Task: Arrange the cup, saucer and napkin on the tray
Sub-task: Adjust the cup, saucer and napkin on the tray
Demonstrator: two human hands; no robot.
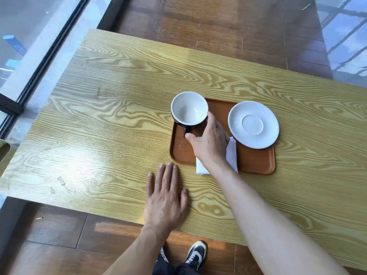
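One cup [189, 108], one saucer [253, 124], one napkin [232, 153], one tray [256, 161].

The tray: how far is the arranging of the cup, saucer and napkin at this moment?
Partly done. The saucer lies empty at the far right of the tray, and the napkin overhangs its near edge. In hand: the right hand has its fingers at the handle of the cup, over the tray's far left corner. The left hand rests flat on the table. Left: cup onto saucer, probably; napkin straightened.

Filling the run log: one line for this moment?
right hand holds cup | saucer, napkin on tray | left hand flat on table
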